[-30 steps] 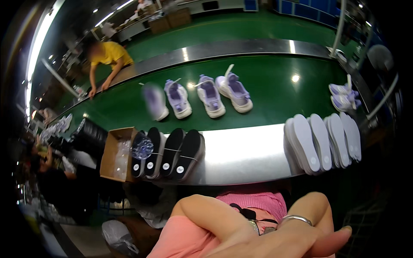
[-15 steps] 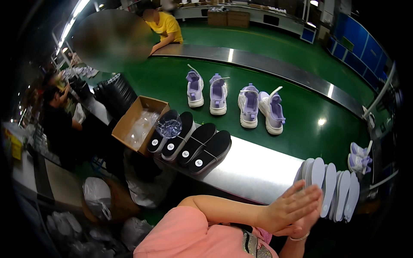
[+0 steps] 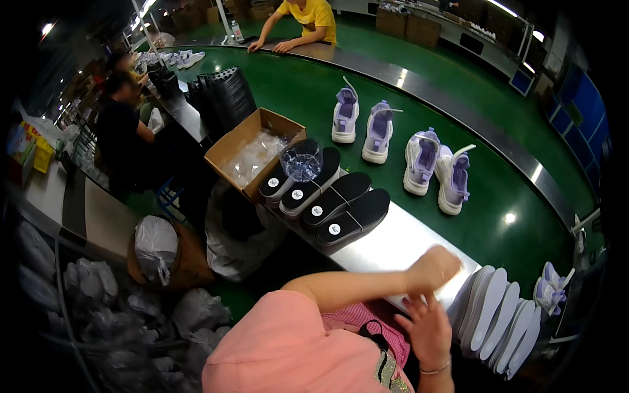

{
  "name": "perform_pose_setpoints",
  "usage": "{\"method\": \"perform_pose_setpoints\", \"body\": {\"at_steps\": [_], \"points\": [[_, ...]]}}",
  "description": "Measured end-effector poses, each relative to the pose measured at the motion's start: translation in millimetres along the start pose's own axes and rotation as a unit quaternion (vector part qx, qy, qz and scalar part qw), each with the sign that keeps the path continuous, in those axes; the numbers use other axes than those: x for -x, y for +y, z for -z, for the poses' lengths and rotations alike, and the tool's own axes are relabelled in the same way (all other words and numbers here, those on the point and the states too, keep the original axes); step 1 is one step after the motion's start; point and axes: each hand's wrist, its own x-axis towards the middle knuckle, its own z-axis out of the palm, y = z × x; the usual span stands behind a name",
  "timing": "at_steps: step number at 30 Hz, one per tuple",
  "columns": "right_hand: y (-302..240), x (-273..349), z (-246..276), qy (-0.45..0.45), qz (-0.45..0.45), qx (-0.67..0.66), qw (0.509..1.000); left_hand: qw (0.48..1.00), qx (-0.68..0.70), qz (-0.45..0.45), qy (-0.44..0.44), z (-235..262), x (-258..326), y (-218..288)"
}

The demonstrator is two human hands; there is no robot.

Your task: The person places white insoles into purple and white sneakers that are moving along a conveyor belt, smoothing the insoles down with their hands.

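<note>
My left hand (image 3: 432,270) is bent at the wrist above the metal table edge, its fingers turned under and smeared. Just below it, my right hand (image 3: 429,331) is raised with the fingers apart and nothing seen in it; a bracelet circles that wrist. Stacks of pale grey insoles (image 3: 488,314) stand close to the right of both hands. Farther left on the metal strip lie banded bundles of black insoles (image 3: 354,216) with round white stickers. A clear plastic bowl (image 3: 301,161) with small clear pieces rests on top of them.
White and lilac sneakers (image 3: 421,160) stand in a row on the green belt (image 3: 498,190), and more sneakers (image 3: 552,288) sit at the far right. An open cardboard box (image 3: 226,171) holds clear packets. Plastic bags (image 3: 156,245) crowd the lower left. A person in yellow (image 3: 311,26) leans on the far edge.
My hands, pressed flat together before, have come apart; the left is now bent over above the right. The view has swung, so the table's things sit farther right.
</note>
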Motion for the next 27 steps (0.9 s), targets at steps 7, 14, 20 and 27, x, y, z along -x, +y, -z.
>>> {"method": "perform_pose_setpoints", "body": {"at_steps": [7, 14, 20, 27], "points": [[-93.2, 23.1, -103.0, -0.149, 0.463, 0.594, 0.641, 0.952, 0.039, 0.253, 0.166, -76.4, 62.2, -73.6], [-136.0, 27.6, -153.2, -0.140, 0.583, 0.611, 0.516, 0.963, -0.014, 0.157, 0.220, -94.2, 78.3, -77.4], [-127.0, 35.0, -140.1, -0.082, 0.581, 0.602, 0.541, 0.957, -0.021, 0.125, 0.261, -95.8, 74.5, -80.1], [-130.1, 26.1, -140.1, -0.086, 0.580, 0.579, 0.567, 0.959, -0.025, 0.143, 0.245, -103.7, 79.4, -85.2]]}}
